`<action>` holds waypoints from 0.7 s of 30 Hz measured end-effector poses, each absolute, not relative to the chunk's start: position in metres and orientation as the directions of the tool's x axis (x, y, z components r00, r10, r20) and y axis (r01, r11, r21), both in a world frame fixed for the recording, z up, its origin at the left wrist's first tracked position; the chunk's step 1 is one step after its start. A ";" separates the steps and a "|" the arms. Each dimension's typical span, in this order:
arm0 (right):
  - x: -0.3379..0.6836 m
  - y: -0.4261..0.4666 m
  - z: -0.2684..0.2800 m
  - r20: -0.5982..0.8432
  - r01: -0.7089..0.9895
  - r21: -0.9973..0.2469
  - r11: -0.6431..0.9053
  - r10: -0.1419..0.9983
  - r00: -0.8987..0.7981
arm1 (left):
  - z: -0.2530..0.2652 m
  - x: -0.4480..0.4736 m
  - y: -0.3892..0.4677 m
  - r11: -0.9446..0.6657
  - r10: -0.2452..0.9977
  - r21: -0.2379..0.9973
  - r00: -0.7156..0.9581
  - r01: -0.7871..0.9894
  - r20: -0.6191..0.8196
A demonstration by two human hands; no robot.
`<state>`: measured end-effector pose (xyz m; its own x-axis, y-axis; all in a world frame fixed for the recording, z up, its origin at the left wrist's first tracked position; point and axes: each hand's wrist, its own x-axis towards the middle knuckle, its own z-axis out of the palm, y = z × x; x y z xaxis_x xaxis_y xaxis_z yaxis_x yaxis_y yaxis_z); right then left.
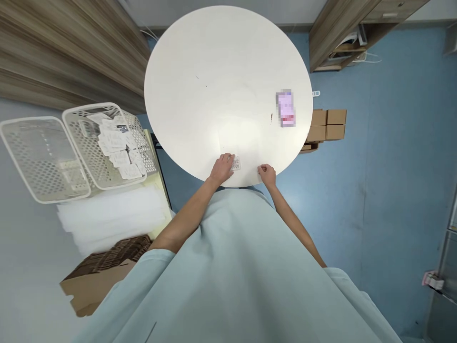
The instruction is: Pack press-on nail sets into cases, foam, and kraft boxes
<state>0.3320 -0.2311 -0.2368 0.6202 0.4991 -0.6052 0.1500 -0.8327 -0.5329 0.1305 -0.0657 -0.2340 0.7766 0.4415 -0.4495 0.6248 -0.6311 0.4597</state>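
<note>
At the near edge of the round white table (228, 62), my left hand (222, 169) has its fingers bent over the left side of a small clear plastic pack (236, 163). The pack lies on the tabletop and shows little round shapes; its left part is hidden under my fingers. To the right of it, apart from the pack, my right hand (267, 175) is closed in a pinch close above the table. Whatever may be between those fingertips is too small to make out.
A blurred-out pinkish item (286, 108) lies on the table's right side, with a small dark piece (271, 117) beside it. White perforated baskets (103, 183) stand at the left, one filled with white packets (117, 145). Cardboard boxes (326, 125) sit on the floor at right.
</note>
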 end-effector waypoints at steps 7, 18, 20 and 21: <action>0.326 -0.221 -0.210 -0.567 0.210 -0.537 -0.817 0.533 0.627 | -0.241 0.127 -0.059 -0.597 0.445 0.525 0.795 0.607 -0.413; 0.263 -0.170 -0.183 -0.528 0.605 -0.549 -0.577 0.800 0.284 | -0.237 0.114 -0.058 -0.267 0.617 0.664 0.653 0.698 -0.439; 0.253 -0.161 -0.188 -0.561 0.656 -0.520 -0.548 0.798 0.222 | -0.232 0.104 -0.057 -0.075 0.692 0.657 0.513 0.750 -0.508; 0.249 -0.158 -0.191 -0.575 0.673 -0.507 -0.538 0.793 0.200 | -0.230 0.100 -0.056 0.017 0.699 0.651 0.456 0.759 -0.551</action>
<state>0.2486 -0.1577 -0.1909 0.2002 0.7931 -0.5753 0.6732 -0.5380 -0.5073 0.1003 -0.0562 -0.2295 0.4561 0.6989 -0.5509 0.7593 0.0173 0.6506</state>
